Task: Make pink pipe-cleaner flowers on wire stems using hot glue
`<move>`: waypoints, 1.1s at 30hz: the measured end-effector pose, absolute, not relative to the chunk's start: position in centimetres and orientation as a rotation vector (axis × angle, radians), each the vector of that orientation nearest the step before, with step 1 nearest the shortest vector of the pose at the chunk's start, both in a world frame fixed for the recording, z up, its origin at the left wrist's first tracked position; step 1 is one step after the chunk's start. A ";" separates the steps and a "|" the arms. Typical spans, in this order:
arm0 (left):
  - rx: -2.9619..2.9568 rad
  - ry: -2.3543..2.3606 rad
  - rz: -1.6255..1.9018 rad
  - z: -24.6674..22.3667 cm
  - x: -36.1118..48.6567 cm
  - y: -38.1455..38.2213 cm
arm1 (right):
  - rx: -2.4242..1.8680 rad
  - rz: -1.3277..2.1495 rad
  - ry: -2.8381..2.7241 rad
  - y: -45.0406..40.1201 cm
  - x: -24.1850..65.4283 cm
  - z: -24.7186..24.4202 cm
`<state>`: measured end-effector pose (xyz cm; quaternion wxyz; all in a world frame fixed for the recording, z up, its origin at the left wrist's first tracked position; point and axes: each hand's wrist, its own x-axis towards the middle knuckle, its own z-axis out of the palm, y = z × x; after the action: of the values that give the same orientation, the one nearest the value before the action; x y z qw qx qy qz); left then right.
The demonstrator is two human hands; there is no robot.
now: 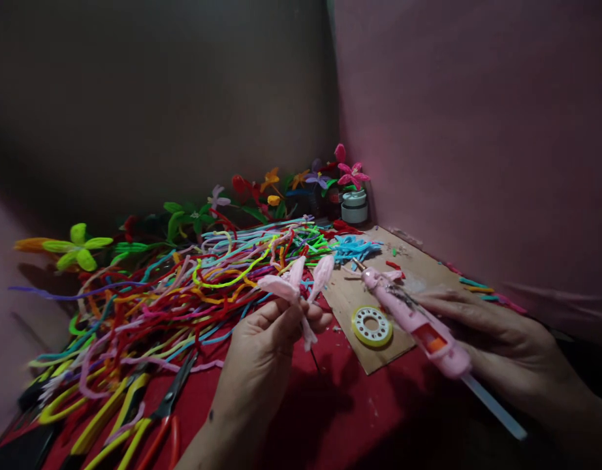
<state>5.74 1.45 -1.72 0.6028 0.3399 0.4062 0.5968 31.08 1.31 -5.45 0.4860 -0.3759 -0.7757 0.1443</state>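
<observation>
Pink fuzzy petals (pixel 280 287) are pinched between thumb and fingers of the left hand (pixel 264 343), three pointing upward. To their right lies a glue gun (pixel 412 316), nearer the right hand (pixel 511 343), whose fingers extend alongside; I cannot tell whether they grip it. Its long axis slants from the metal nozzle, towards the petals, down to a translucent glue stick (pixel 497 408). Beyond: cardboard (pixel 372 359), yellow-rimmed roll (pixel 360 326), tangled pipe cleaners (pixel 232 284).

- Our left hand (pixel 268 334) is bare, as is its wrist (pixel 235 408).
- We see one small, dark spot (pixel 211 414) at the edge of that wrist.
- Our right hand (pixel 511 341) is bare too, its long fingers (pixel 460 310) slightly blurred.
</observation>
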 end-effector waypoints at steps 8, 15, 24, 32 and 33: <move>0.711 0.920 1.394 -1.8 5.6 1.8 | -1.251 0.000 -1.960 4.9 35.9 -7.3; 0.726 0.938 1.367 -1.5 5.9 1.8 | -1.377 -0.128 -2.057 8.4 38.4 -8.8; 0.624 0.894 1.387 -1.6 5.8 1.9 | -1.309 -0.123 -2.032 8.6 37.8 -7.5; 0.646 0.804 1.256 -2.1 5.6 1.5 | -0.926 1.192 -1.476 4.8 28.1 -4.1; 0.654 0.791 1.238 -2.1 5.6 1.5 | -0.810 1.381 -1.384 4.8 26.7 -3.8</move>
<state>5.62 1.47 -2.14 0.6938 0.2930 0.3541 0.5544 26.68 4.85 -3.83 0.4903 -0.3335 -0.5700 0.5687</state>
